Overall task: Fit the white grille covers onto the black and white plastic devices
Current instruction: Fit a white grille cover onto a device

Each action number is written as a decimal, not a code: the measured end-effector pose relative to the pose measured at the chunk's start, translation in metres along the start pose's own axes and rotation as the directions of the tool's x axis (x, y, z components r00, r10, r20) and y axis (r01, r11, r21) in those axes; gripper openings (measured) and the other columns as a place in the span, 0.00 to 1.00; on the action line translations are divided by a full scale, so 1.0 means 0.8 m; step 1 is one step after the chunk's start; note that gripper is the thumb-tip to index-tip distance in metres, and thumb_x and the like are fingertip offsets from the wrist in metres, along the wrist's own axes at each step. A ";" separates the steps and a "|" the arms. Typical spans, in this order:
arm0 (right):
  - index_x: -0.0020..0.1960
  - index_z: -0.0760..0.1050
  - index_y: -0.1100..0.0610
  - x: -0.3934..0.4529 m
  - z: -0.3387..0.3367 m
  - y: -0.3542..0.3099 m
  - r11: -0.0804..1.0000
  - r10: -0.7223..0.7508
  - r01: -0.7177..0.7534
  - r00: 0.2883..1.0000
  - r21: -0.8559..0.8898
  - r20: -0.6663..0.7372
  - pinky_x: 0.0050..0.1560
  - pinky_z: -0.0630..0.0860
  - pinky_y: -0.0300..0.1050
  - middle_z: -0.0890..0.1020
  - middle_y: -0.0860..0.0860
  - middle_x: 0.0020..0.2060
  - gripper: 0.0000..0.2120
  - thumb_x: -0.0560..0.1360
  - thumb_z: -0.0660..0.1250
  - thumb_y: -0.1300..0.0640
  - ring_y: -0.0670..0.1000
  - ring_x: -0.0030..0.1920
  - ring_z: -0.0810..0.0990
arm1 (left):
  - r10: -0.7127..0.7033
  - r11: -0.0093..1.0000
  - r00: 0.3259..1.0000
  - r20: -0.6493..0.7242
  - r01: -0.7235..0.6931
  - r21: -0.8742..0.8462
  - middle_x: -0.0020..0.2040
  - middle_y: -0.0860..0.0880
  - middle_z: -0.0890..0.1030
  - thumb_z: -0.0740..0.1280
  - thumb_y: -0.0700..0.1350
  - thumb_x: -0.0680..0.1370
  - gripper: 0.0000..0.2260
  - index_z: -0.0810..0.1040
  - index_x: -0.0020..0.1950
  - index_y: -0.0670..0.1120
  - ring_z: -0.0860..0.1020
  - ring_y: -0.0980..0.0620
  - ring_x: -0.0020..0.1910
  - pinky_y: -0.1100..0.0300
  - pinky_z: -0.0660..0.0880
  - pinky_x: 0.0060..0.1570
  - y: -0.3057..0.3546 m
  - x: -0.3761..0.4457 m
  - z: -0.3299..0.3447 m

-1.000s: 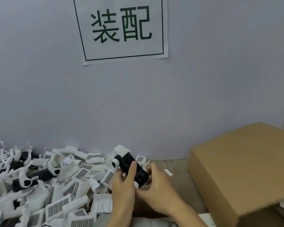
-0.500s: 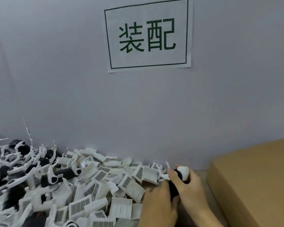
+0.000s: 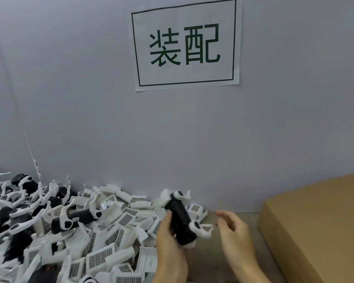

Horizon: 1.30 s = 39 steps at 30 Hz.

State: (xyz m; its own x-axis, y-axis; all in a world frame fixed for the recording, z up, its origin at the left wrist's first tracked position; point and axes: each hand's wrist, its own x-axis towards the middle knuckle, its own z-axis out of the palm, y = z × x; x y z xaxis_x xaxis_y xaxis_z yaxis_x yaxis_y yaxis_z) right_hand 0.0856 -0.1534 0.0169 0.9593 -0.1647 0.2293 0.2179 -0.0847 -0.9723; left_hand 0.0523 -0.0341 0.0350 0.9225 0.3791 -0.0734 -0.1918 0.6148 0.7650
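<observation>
My left hand (image 3: 170, 248) grips a black and white plastic device (image 3: 181, 219) by its black body and holds it tilted above the table. My right hand (image 3: 236, 235) hovers just right of the device with loosely curled fingers and holds nothing. A heap of white grille covers (image 3: 99, 257) lies to the left of my hands. Further left, more black and white devices (image 3: 76, 219) lie mixed into the pile.
A brown cardboard box (image 3: 319, 227) stands at the right, close to my right hand. A grey wall with a printed paper sign (image 3: 185, 43) rises behind the table. A strip of bare table top (image 3: 211, 262) shows between the pile and the box.
My right hand has let go of the device and drawn off to the right. My left hand now holds the device alone, lifted and tilted.
</observation>
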 end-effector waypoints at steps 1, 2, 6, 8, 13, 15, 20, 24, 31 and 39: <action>0.47 0.80 0.53 0.001 -0.001 0.001 0.998 0.057 -0.057 0.998 -0.004 0.033 0.39 0.71 0.40 0.83 0.50 0.40 0.10 0.79 0.64 0.64 0.51 0.43 0.81 | -0.050 0.987 0.998 0.036 0.055 -0.154 0.36 0.43 0.81 0.66 0.54 0.78 0.15 0.82 0.45 0.42 0.79 0.47 0.30 0.60 0.73 0.25 0.008 -0.003 -0.001; 0.48 0.80 0.55 0.000 -0.002 0.001 0.992 0.125 -0.126 0.989 0.004 0.083 0.36 0.70 0.42 0.82 0.52 0.38 0.08 0.79 0.64 0.63 0.52 0.39 0.80 | -0.054 0.968 0.996 0.068 0.069 -0.241 0.34 0.44 0.82 0.68 0.55 0.75 0.16 0.84 0.41 0.42 0.80 0.47 0.27 0.60 0.74 0.24 0.012 -0.004 -0.004; 0.48 0.81 0.62 -0.009 0.003 -0.008 0.932 0.262 -0.333 0.892 0.145 0.368 0.30 0.69 0.43 0.80 0.58 0.32 0.10 0.79 0.65 0.57 0.55 0.31 0.79 | -0.029 0.957 0.991 0.131 0.066 -0.281 0.27 0.43 0.79 0.69 0.50 0.75 0.20 0.82 0.25 0.44 0.77 0.47 0.20 0.60 0.74 0.19 0.015 -0.004 -0.005; 0.48 0.81 0.63 -0.018 0.006 -0.013 0.874 0.282 -0.436 0.814 0.213 0.508 0.31 0.72 0.43 0.82 0.60 0.35 0.14 0.78 0.66 0.51 0.56 0.32 0.81 | -0.081 0.967 0.987 0.138 0.111 -0.231 0.30 0.39 0.81 0.67 0.53 0.77 0.23 0.83 0.26 0.42 0.80 0.43 0.24 0.56 0.77 0.22 0.010 -0.003 -0.007; 0.52 0.81 0.62 -0.023 0.001 -0.016 0.860 0.245 -0.451 0.777 0.241 0.579 0.34 0.73 0.45 0.84 0.65 0.42 0.22 0.68 0.74 0.46 0.59 0.35 0.81 | -0.174 0.981 0.978 0.114 0.182 -0.067 0.55 0.30 0.82 0.67 0.56 0.74 0.25 0.83 0.57 0.36 0.82 0.31 0.49 0.48 0.80 0.39 0.002 -0.010 -0.003; 0.49 0.83 0.61 -0.021 0.000 -0.019 0.851 0.209 -0.439 0.786 0.287 0.581 0.33 0.72 0.45 0.83 0.66 0.41 0.16 0.68 0.76 0.50 0.59 0.32 0.80 | -0.150 0.989 0.987 0.059 0.151 0.001 0.59 0.30 0.80 0.65 0.51 0.79 0.22 0.78 0.64 0.36 0.79 0.34 0.52 0.51 0.75 0.40 -0.004 -0.008 -0.002; 0.60 0.78 0.63 -0.018 0.003 -0.010 0.872 0.270 -0.421 0.837 0.247 0.476 0.32 0.76 0.45 0.85 0.64 0.45 0.13 0.78 0.69 0.59 0.58 0.38 0.84 | -0.084 0.989 0.995 0.049 0.077 0.123 0.50 0.34 0.84 0.65 0.41 0.79 0.15 0.78 0.64 0.37 0.82 0.33 0.52 0.42 0.79 0.54 -0.015 0.002 -0.004; 0.59 0.78 0.61 -0.022 0.002 -0.012 0.862 0.287 -0.460 0.791 0.215 0.541 0.33 0.79 0.47 0.86 0.61 0.43 0.10 0.78 0.68 0.64 0.58 0.39 0.86 | -0.050 0.990 0.999 0.009 0.048 0.132 0.43 0.34 0.83 0.67 0.46 0.79 0.16 0.77 0.61 0.35 0.82 0.35 0.44 0.44 0.80 0.48 -0.014 0.006 -0.005; 0.59 0.81 0.61 -0.026 0.007 -0.011 0.897 0.227 -0.414 0.733 0.156 0.641 0.54 0.80 0.57 0.86 0.62 0.48 0.10 0.80 0.66 0.65 0.61 0.47 0.85 | -0.159 0.987 0.986 -0.058 0.157 -0.036 0.45 0.35 0.80 0.67 0.51 0.79 0.24 0.76 0.65 0.32 0.79 0.38 0.41 0.49 0.77 0.43 -0.012 0.010 -0.011; 0.51 0.85 0.52 -0.028 0.012 -0.008 0.858 0.231 -0.476 0.696 0.196 0.680 0.44 0.81 0.53 0.85 0.61 0.42 0.17 0.79 0.62 0.68 0.60 0.40 0.83 | -0.143 0.989 0.987 -0.073 0.139 -0.049 0.43 0.35 0.81 0.68 0.50 0.79 0.22 0.77 0.64 0.33 0.79 0.38 0.40 0.48 0.77 0.43 -0.016 0.011 -0.012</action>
State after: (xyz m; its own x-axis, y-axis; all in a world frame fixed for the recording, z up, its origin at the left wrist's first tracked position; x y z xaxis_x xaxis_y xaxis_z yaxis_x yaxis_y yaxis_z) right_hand 0.0645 -0.1395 0.0175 0.8400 0.5340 -0.0958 -0.2344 0.1980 -0.9518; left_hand 0.0597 -0.0319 0.0180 0.9135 0.3367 -0.2282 -0.0776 0.6949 0.7149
